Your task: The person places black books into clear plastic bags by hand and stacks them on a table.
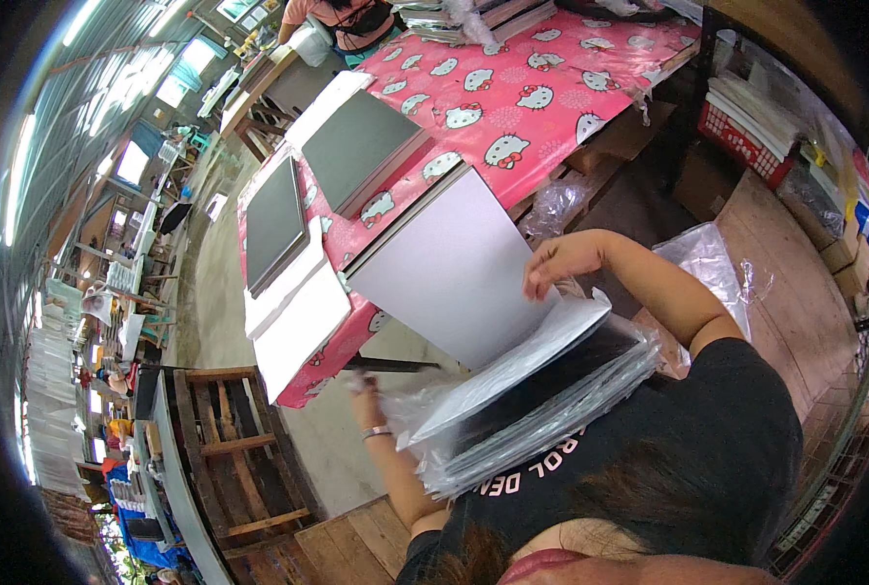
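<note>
A stack of flat panels in clear plastic sleeves (551,419) rests against my front, with a dark panel face and a white sheet showing on top. My right hand (563,261) hovers above the stack's far right corner, fingers bent downward and loosely apart, with nothing visible in them. Beyond it, a large white board (454,263) tilts against the near edge of the table. My left hand (364,395), a bracelet on its wrist, is beside the left end of the plastic sleeves. Motion blurs its fingers, so their grip is hidden.
The table wears a pink patterned cover (493,107). On it lie dark panel stacks (366,146), a thinner dark stack (276,219) and white sheets (303,312). A wooden pallet (234,444) stands at left, a red basket (741,136) at right. Another person (347,24) is at the far end.
</note>
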A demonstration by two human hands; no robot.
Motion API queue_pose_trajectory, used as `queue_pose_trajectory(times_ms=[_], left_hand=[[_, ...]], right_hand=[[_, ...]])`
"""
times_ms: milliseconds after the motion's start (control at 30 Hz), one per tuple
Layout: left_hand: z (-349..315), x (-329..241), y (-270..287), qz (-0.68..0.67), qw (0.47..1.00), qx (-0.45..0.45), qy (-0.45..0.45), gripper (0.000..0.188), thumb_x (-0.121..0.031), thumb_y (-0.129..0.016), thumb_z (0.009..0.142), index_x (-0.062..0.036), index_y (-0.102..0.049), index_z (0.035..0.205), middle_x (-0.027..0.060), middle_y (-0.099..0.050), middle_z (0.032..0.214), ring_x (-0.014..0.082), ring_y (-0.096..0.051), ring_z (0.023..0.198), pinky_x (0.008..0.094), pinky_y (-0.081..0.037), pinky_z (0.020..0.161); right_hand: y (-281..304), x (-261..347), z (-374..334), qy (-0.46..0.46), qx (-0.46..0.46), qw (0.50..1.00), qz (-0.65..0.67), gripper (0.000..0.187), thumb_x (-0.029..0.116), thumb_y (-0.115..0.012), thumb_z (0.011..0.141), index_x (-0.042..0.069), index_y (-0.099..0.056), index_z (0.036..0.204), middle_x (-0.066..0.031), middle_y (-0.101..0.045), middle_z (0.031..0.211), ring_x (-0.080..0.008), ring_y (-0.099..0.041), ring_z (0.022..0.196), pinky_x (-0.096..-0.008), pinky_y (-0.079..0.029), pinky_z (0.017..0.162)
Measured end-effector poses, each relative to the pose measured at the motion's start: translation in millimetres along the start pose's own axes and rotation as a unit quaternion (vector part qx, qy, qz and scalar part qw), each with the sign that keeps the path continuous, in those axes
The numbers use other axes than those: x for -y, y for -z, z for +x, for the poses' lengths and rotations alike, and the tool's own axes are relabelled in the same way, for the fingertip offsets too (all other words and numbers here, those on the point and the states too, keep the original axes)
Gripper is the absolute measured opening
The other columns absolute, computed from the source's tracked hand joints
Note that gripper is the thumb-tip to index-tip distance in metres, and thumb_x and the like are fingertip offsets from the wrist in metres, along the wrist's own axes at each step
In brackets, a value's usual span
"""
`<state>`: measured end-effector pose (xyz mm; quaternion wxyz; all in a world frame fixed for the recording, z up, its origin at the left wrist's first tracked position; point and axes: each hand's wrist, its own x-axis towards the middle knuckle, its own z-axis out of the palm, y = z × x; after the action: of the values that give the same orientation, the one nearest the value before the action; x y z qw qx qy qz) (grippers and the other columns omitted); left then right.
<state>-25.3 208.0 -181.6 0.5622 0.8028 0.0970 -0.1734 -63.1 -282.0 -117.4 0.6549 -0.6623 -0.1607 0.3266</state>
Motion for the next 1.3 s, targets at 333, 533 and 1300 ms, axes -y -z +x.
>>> queue_pose_trajectory(times_ms=[333,533,1300], left_hand=[[-73,-201,-63,-0.06,0.895,0.16,-0.412,0.028,0.002,-0.062,0.079,0.0002,-0.056,0.107,0.0099,-0.06,0.1,0.0199,-0.058,0.097,0.032,-0.049,0.081],[-80,-228,-105,-0.191,0.887,0.182,-0.38,0.048,0.013,-0.062,0.074,0.0009,-0.049,0.118,0.0144,-0.059,0.109,0.0276,-0.054,0.113,0.0375,-0.051,0.088],[-96,-244,-120,-0.183,0.901,-0.018,-0.394,0.081,0.007,-0.071,0.071,-0.0002,-0.027,0.139,0.0097,-0.063,0.079,0.0153,-0.059,0.06,0.0251,-0.05,0.054]], right_hand=[[-43,-7,69,0.073,-0.077,0.915,-0.389,0.066,0.036,-0.063,0.084,0.005,-0.039,0.136,-0.0218,-0.047,0.131,-0.0351,-0.046,0.12,-0.0415,-0.036,0.1],[-85,140,50,0.248,-0.136,0.952,-0.118,0.064,0.013,-0.073,0.077,0.008,-0.044,0.133,-0.0073,-0.057,0.097,-0.0151,-0.055,0.092,-0.03,-0.044,0.083],[-67,151,60,0.262,-0.2,0.94,-0.087,0.015,0.015,-0.066,0.085,0.002,-0.059,0.081,0.0003,-0.057,0.07,-0.0065,-0.053,0.067,-0.0241,-0.044,0.064]])
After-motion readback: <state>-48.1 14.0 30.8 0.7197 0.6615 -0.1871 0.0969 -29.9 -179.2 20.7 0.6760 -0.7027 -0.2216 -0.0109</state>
